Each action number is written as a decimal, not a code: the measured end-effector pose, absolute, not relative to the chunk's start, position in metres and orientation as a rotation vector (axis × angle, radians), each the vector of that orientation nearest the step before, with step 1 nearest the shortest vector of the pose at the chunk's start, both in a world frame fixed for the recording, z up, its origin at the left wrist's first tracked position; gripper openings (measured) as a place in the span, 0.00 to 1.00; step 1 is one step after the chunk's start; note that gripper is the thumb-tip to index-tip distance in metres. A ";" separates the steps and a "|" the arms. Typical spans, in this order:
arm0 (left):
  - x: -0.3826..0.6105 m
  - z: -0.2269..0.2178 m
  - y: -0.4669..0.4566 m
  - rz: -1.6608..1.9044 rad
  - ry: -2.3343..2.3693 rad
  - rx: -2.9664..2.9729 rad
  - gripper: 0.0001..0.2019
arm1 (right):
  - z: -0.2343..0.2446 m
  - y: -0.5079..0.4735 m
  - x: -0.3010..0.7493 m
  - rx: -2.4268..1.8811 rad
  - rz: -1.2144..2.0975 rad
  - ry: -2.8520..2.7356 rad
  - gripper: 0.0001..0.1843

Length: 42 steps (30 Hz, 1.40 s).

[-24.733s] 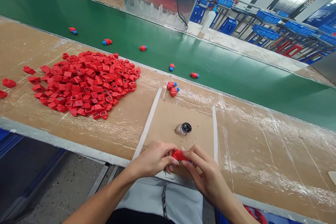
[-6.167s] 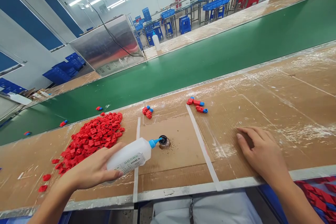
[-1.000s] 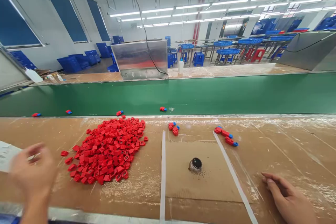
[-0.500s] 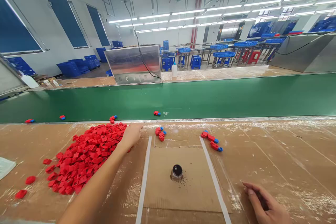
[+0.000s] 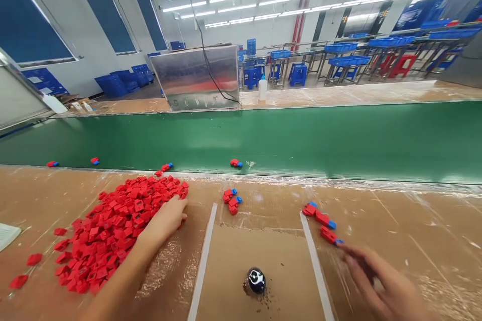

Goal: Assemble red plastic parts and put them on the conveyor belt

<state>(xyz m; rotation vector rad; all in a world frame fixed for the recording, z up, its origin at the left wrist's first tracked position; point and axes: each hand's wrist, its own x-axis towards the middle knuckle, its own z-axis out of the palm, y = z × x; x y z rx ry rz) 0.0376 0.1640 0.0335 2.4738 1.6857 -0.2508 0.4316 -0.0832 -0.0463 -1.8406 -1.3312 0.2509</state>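
Observation:
My left hand (image 5: 169, 218) is at the right edge of a heap of small red plastic pieces (image 5: 113, 230). Two of its finger ends show apart; the other fingers are hidden, and a bit of red shows just below them. My right hand (image 5: 380, 281) reaches in from the lower right, thumb and index finger apart. Its index fingertip meets or nearly meets the blue end of a red-and-blue piece (image 5: 329, 235). Two similar pieces lie in a row beyond it, the nearer one (image 5: 323, 218) lying end to end with it.
A dark round knob (image 5: 256, 281) stands on a cardboard sheet (image 5: 226, 256) between white tape strips. Red-and-blue pieces (image 5: 232, 200) lie behind it. Several more rest on or beside the green conveyor belt (image 5: 301, 140). A white bottle (image 5: 262, 89) and a metal panel (image 5: 199, 77) stand beyond.
My left hand has drawn back and down along the heap's right edge. My right hand has moved up toward the nearest red-and-blue piece on the right. The camera view has shifted slightly.

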 end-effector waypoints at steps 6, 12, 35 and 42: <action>0.036 0.026 0.125 -0.315 1.662 2.478 0.16 | 0.002 0.121 0.410 -1.780 0.323 -1.847 0.16; 0.036 0.023 0.106 -0.275 1.660 2.451 0.20 | -0.035 0.246 0.352 -1.960 0.338 -1.840 0.17; 0.089 -0.039 -0.033 0.673 0.899 1.102 0.16 | -0.034 -0.041 0.385 -1.527 0.837 -1.273 0.27; 0.110 -0.043 -0.050 0.699 0.838 1.077 0.14 | -0.023 -0.091 0.351 -1.518 0.741 -1.310 0.17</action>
